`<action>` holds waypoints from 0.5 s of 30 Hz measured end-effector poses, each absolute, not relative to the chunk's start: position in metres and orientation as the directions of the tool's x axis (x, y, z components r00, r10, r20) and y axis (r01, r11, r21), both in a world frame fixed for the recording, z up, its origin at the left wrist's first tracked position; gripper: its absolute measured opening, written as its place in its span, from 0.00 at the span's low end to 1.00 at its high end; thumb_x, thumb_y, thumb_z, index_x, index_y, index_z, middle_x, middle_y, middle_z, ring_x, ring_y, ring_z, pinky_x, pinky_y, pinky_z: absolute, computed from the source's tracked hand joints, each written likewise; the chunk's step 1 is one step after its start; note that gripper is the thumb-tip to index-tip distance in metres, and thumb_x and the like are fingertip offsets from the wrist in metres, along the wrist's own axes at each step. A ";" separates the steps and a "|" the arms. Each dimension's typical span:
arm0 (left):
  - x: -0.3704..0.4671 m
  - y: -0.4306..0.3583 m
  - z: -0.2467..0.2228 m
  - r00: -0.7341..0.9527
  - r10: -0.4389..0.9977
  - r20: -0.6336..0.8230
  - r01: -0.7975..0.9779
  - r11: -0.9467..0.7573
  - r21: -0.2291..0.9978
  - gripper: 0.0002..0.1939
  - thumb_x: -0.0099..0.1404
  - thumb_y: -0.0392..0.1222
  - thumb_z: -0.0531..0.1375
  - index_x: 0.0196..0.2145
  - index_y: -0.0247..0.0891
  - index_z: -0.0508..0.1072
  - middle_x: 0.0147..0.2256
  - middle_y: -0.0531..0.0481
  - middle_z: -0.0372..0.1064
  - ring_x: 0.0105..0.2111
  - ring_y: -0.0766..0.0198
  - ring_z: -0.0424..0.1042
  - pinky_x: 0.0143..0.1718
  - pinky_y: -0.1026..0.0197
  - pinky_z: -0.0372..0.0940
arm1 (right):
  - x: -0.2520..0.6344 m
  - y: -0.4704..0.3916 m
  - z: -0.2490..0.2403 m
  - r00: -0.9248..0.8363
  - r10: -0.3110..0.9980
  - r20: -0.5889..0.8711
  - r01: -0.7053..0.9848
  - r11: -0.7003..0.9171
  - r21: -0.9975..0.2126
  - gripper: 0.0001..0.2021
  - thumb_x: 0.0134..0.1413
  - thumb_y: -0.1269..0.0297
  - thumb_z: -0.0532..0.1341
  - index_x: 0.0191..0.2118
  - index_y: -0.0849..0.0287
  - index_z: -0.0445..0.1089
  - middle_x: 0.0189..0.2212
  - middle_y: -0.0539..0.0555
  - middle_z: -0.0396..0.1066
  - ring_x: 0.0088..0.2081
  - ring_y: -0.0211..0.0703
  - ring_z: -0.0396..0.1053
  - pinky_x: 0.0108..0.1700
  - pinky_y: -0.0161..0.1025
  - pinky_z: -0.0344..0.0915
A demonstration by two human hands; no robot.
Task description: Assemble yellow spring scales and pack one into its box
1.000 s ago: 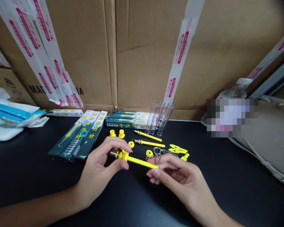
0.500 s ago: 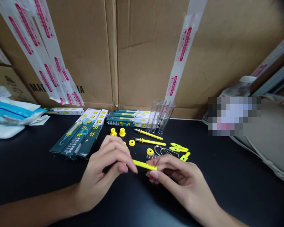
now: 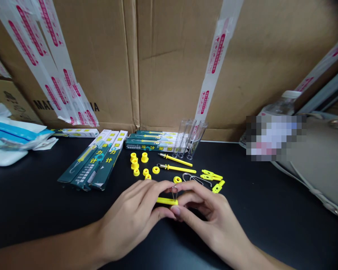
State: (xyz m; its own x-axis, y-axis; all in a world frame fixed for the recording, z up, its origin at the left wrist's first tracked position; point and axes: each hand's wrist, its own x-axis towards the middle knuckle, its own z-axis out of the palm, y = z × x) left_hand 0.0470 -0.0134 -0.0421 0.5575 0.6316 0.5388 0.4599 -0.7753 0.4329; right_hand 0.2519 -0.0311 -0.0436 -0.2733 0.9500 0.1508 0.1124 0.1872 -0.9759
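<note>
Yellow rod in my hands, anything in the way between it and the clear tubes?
Yes. Past your right hand, a yellow ring and two rods with metal ends lie in front of the clear tubes. All are low, so lifting the yellow rod over them would probably do.

Beyond my hands, the black table (image 3: 45,210) bears boxes (image 3: 101,159), tubes (image 3: 190,140), yellow parts (image 3: 134,164), hooks (image 3: 198,179) and, rightward, a bottle (image 3: 283,107) and bag (image 3: 321,157).

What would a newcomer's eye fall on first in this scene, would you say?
Probably the two hands, left and right, meeting front and centre around a bright yellow rod with a wire loop at its end. Next, likely the small yellow parts scattered just behind them on the black table.
</note>
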 end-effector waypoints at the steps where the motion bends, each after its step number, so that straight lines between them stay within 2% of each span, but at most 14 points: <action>1: 0.047 -0.013 -0.042 0.560 0.654 0.508 0.445 -0.755 0.481 0.17 0.72 0.38 0.60 0.57 0.42 0.66 0.49 0.49 0.76 0.48 0.60 0.76 0.54 0.64 0.65 | 0.251 -0.031 -0.044 -0.278 0.949 0.151 0.109 0.188 -0.976 0.08 0.61 0.61 0.65 0.45 0.55 0.70 0.28 0.49 0.78 0.31 0.41 0.76 0.39 0.37 0.72; 5: 0.046 -0.011 -0.042 0.536 0.748 0.391 0.353 -0.620 0.701 0.20 0.71 0.31 0.59 0.57 0.47 0.66 0.41 0.58 0.79 0.41 0.67 0.79 0.50 0.70 0.67 | 0.248 -0.030 -0.045 -0.290 0.946 0.147 0.042 0.166 -0.985 0.09 0.61 0.62 0.66 0.45 0.54 0.68 0.28 0.47 0.75 0.30 0.38 0.74 0.37 0.36 0.71; 8: 0.045 -0.009 -0.039 0.491 0.804 0.336 0.281 -0.511 0.812 0.18 0.69 0.29 0.61 0.52 0.47 0.70 0.36 0.61 0.80 0.36 0.69 0.79 0.45 0.71 0.69 | 0.245 -0.029 -0.043 -0.278 0.958 0.077 -0.089 0.054 -0.995 0.15 0.57 0.60 0.69 0.46 0.53 0.66 0.26 0.45 0.73 0.28 0.36 0.72 0.33 0.33 0.70; 10: 0.046 -0.007 -0.037 0.458 0.836 0.303 0.242 -0.445 0.862 0.13 0.67 0.30 0.61 0.47 0.45 0.72 0.35 0.60 0.80 0.34 0.68 0.79 0.42 0.70 0.70 | 0.244 -0.027 -0.040 -0.293 0.956 -0.009 -0.159 -0.058 -0.986 0.19 0.52 0.59 0.73 0.45 0.54 0.66 0.25 0.44 0.74 0.26 0.35 0.72 0.31 0.32 0.69; 12: 0.046 -0.006 -0.034 0.447 0.852 0.273 0.210 -0.397 0.894 0.10 0.66 0.30 0.62 0.42 0.43 0.73 0.34 0.58 0.79 0.34 0.67 0.79 0.41 0.69 0.71 | 0.244 -0.026 -0.037 -0.319 0.946 -0.062 -0.178 -0.124 -0.976 0.18 0.46 0.59 0.76 0.39 0.57 0.70 0.24 0.45 0.75 0.26 0.34 0.71 0.31 0.31 0.68; 15: 0.047 -0.005 -0.030 0.464 0.852 0.244 0.168 -0.355 0.920 0.07 0.65 0.31 0.62 0.39 0.42 0.72 0.32 0.57 0.79 0.33 0.64 0.80 0.39 0.66 0.72 | 0.245 -0.024 -0.033 -0.342 0.937 -0.070 -0.197 -0.145 -0.970 0.15 0.46 0.57 0.75 0.32 0.60 0.73 0.23 0.47 0.75 0.26 0.34 0.71 0.32 0.30 0.68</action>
State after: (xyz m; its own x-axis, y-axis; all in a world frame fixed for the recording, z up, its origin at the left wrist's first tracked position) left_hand 0.0471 -0.0051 -0.0302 0.4637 0.8519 0.2435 0.1684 -0.3546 0.9197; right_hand 0.2450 -0.0242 -0.0335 -0.3423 0.9370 -0.0705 -0.1970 -0.1449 -0.9696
